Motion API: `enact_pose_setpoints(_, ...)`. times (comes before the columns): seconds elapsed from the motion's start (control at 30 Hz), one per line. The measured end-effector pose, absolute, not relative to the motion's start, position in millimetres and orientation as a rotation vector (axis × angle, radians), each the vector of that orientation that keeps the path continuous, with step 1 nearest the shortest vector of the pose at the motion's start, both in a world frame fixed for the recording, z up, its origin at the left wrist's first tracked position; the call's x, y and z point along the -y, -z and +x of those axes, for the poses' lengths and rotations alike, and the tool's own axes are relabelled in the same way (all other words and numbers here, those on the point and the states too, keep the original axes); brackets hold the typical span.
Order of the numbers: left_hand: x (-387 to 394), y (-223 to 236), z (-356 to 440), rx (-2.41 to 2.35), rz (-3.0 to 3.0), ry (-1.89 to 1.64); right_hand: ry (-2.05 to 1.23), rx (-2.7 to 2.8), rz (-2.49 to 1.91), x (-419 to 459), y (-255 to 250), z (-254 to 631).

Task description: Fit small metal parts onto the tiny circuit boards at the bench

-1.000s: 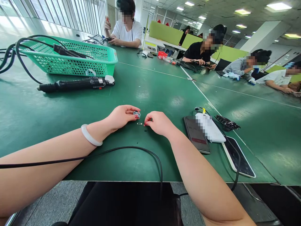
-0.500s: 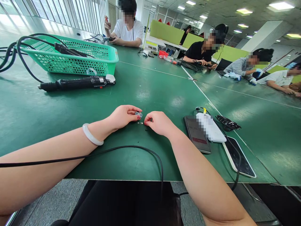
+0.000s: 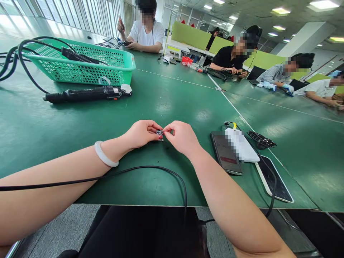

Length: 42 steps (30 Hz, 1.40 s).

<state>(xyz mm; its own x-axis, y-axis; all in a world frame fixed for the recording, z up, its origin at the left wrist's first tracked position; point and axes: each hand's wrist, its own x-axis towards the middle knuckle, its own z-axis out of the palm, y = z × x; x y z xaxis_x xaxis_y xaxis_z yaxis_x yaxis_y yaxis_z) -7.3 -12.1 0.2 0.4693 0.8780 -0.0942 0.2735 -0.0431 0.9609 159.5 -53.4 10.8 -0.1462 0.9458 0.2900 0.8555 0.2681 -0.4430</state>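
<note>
A small, blocky, mottled dark-and-silver part is between the person's hands, above or on the dark green, smooth tabletop; which of these cannot be told. The left hand, a white ring-shaped bangle on its wrist, has its grip closed around the left side of the part, thumb on the near side and fingers on the far side. The right hand meets the part's right edge, thumb and forefinger tips drawn close together; whether that grip has hold of anything cannot be told. Just on the near side of the part is a tiny pale rectangular piece. Beyond the part to the left stand a mint-green perforated plastic basket and a black cylindrical power tool. To the part's right lie a dark rectangular phone, a white slab-like device overlapping it, and a white-edged phone with a black screen. A thin black cable curves on the part's near side.
</note>
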Motion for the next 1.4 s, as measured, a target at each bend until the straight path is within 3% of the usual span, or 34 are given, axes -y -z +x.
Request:
enact_pose_setpoints(0.6,14.3,-4.7,-5.9,-0.979,1.248,-0.740,-0.288,2.037,-1.562,57.4,-15.4,161.8)
enact_pose_setpoints(1.4,13.9,-2.3,-6.2,-0.979,1.389,-0.721,-0.447,1.847,-1.499,54.2,-10.7,165.3)
